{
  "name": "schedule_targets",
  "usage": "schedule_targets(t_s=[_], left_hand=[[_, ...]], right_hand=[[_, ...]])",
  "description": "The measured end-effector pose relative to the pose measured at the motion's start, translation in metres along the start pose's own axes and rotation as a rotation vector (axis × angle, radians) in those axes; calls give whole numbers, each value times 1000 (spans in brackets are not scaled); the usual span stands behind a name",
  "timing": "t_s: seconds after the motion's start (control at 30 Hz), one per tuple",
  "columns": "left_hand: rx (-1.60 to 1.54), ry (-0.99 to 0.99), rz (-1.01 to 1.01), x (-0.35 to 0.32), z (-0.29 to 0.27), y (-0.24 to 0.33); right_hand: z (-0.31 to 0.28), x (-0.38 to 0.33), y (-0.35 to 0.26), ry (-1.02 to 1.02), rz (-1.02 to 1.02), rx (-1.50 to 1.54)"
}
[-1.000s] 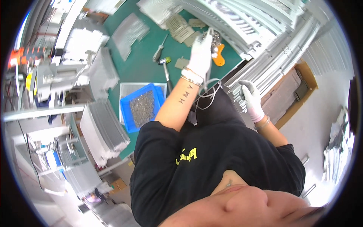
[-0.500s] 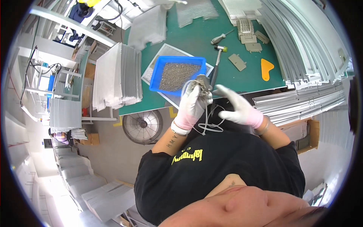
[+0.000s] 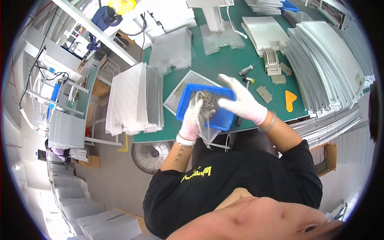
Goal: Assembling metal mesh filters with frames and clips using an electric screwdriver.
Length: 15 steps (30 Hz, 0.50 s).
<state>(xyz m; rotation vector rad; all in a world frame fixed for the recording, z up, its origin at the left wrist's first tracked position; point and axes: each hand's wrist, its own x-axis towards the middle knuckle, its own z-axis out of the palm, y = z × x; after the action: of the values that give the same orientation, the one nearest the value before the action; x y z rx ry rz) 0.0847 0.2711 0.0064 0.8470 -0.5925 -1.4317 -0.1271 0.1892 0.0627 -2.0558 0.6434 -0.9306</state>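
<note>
My left hand (image 3: 193, 116), in a white glove with a pink cuff, is closed round a bundle of small grey parts (image 3: 206, 99), which sits over the blue tray (image 3: 226, 121). From beneath that hand, thin white strands (image 3: 209, 141) loop down past the table edge. To the right, my gloved right hand (image 3: 245, 101) is open, thumb and fingers spread above the tray's right side, holding nothing. More small grey parts lie in the tray, partly hidden by the bundle and my hands. The tray rests on a framed grey mesh panel (image 3: 176, 97).
On the green table are a screwdriver (image 3: 246, 71), a hammer (image 3: 249, 80) partly behind my right hand, a yellow-orange scraper (image 3: 290, 101) and grey plastic plates (image 3: 264, 94). White panels stand stacked at left (image 3: 134, 98) and right (image 3: 320, 64). A floor fan (image 3: 152, 156) stands below the table edge.
My left hand has carried the bundle from the tray's near right corner to over the tray. My right hand has risen farther over the table, still open. The view has shifted.
</note>
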Motion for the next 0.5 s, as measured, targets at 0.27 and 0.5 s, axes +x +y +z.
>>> schedule_targets(t_s=[0.27, 0.5], left_hand=[[416, -358, -100, -2, 37, 18], [997, -170, 441, 23, 90, 113]], right_hand=[[15, -8, 20, -120, 276, 555], [16, -3, 45, -43, 375, 351]])
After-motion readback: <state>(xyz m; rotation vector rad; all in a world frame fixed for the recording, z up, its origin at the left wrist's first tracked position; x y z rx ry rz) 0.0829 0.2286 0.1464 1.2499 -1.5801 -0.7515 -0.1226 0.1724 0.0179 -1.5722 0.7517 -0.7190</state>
